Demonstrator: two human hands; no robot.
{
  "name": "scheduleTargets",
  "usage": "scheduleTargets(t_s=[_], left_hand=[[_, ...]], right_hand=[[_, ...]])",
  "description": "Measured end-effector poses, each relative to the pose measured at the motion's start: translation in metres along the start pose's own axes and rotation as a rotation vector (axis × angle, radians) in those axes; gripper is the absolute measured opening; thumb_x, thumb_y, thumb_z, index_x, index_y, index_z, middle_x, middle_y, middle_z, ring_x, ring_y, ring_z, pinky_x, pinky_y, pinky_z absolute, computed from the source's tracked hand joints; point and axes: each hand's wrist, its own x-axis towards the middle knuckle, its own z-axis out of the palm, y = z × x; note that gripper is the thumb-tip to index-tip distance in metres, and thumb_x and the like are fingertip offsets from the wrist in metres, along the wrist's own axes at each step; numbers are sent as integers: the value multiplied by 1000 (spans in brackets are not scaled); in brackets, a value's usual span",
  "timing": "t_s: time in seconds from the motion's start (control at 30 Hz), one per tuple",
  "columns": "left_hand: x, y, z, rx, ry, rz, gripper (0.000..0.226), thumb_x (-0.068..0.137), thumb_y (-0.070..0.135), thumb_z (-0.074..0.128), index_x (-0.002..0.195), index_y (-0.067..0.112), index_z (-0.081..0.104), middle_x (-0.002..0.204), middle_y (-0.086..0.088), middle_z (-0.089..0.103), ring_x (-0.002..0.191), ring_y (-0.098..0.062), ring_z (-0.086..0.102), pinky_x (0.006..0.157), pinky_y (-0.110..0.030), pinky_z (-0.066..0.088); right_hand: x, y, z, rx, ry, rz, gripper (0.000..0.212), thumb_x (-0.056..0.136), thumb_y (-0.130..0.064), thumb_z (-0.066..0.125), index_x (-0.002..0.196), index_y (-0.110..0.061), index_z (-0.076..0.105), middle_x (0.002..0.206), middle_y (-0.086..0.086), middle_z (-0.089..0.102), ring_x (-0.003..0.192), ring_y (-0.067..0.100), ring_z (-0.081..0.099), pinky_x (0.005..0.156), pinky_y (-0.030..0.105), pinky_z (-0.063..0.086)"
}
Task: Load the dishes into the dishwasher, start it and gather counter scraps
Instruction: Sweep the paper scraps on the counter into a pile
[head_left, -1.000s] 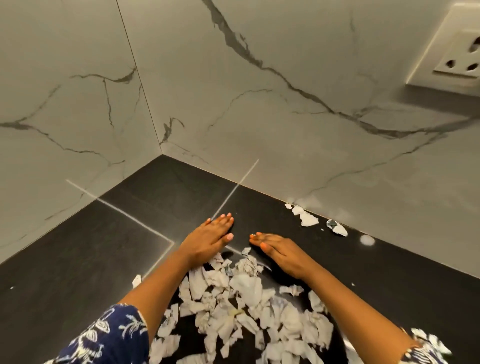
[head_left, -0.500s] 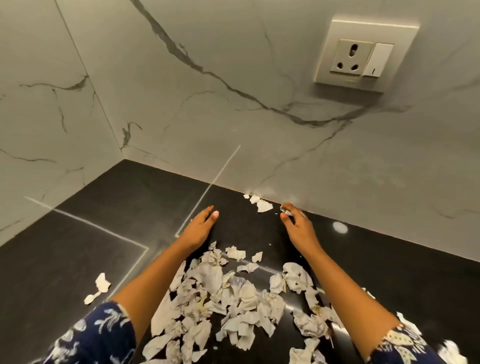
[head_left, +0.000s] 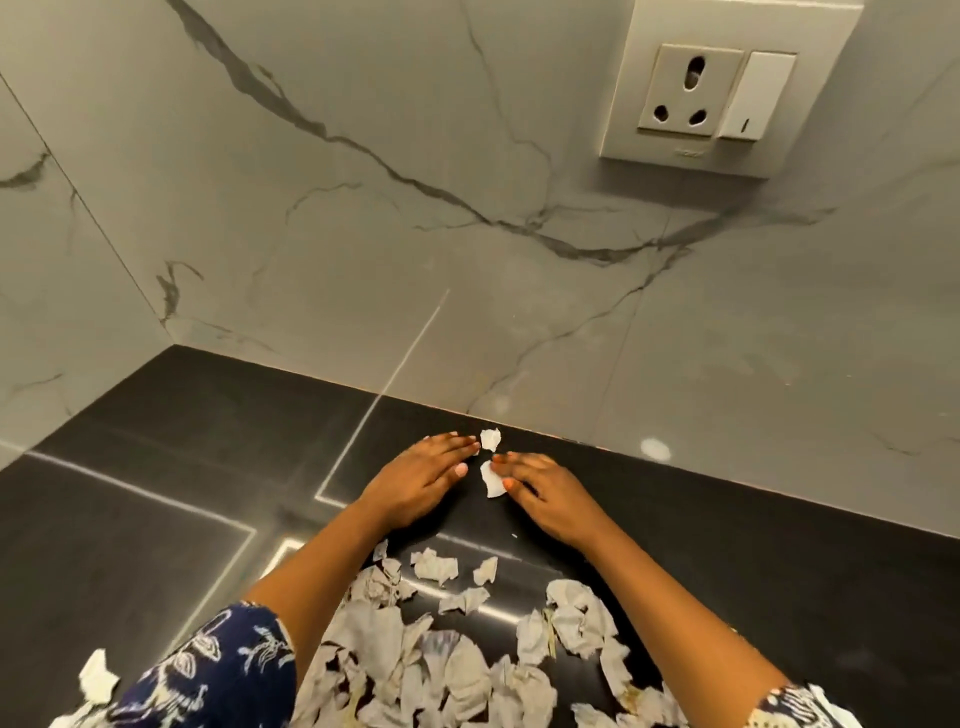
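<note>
Torn white paper scraps (head_left: 457, 654) lie in a loose heap on the black counter (head_left: 156, 519) between my forearms. My left hand (head_left: 421, 480) lies flat on the counter near the back wall, fingers straight. My right hand (head_left: 540, 491) lies flat beside it, fingertips touching a small scrap (head_left: 491, 480). Another small scrap (head_left: 490, 439) sits just beyond the fingertips of both hands, close to the wall. Neither hand grips anything.
A grey marble wall (head_left: 363, 208) rises directly behind the hands and turns a corner at the left. A white socket and switch plate (head_left: 727, 93) is set in the wall at the upper right. One stray scrap (head_left: 96, 680) lies at the lower left.
Both hands have reached further back toward the wall and come together around the small scraps there. The left hand moved right; the heap stays behind near my forearms.
</note>
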Motion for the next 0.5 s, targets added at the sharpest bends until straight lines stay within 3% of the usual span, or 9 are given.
scheduleTargets(t_s=[0.13, 0.27, 0.33, 0.4, 0.5], left_hand=[[-49, 30, 9, -62, -62, 35, 76, 89, 71, 8, 147, 27, 30, 152, 15, 25, 138, 7, 9, 116, -21, 3], [-94, 60, 16, -259, -161, -39, 47, 100, 46, 23, 144, 32, 34, 149, 21, 24, 139, 7, 11, 120, -33, 5], [-112, 66, 13, -430, -191, -116, 53, 95, 60, 20, 140, 39, 39, 152, 18, 26, 141, 1, 15, 120, -35, 5], [-129, 64, 3, -510, -102, -189, 58, 88, 69, 22, 138, 46, 40, 153, 13, 28, 142, -7, 18, 120, -41, 6], [-160, 54, -22, -442, 246, -263, 43, 95, 52, 32, 134, 39, 43, 147, 8, 38, 139, -11, 30, 119, -43, 6]], right_hand=[[-49, -20, -1, 110, -93, -1, 32, 99, -23, 44, 129, -19, 57, 137, -6, 52, 132, 4, 37, 111, 20, 18], [-94, -37, -4, 198, -225, 50, 32, 100, -26, 42, 126, -22, 59, 138, -8, 50, 132, -1, 32, 115, 26, 12], [-106, -44, -9, 357, -279, 161, 32, 100, -30, 40, 122, -24, 63, 138, -8, 50, 131, -2, 31, 115, 28, 13], [-105, -49, -18, 534, -210, 248, 34, 99, -34, 41, 116, -22, 67, 132, -6, 56, 126, 1, 41, 115, 31, 24], [-70, -51, -27, 439, 17, 217, 31, 98, -27, 46, 117, -14, 65, 133, 2, 56, 127, 11, 47, 112, 35, 32]])
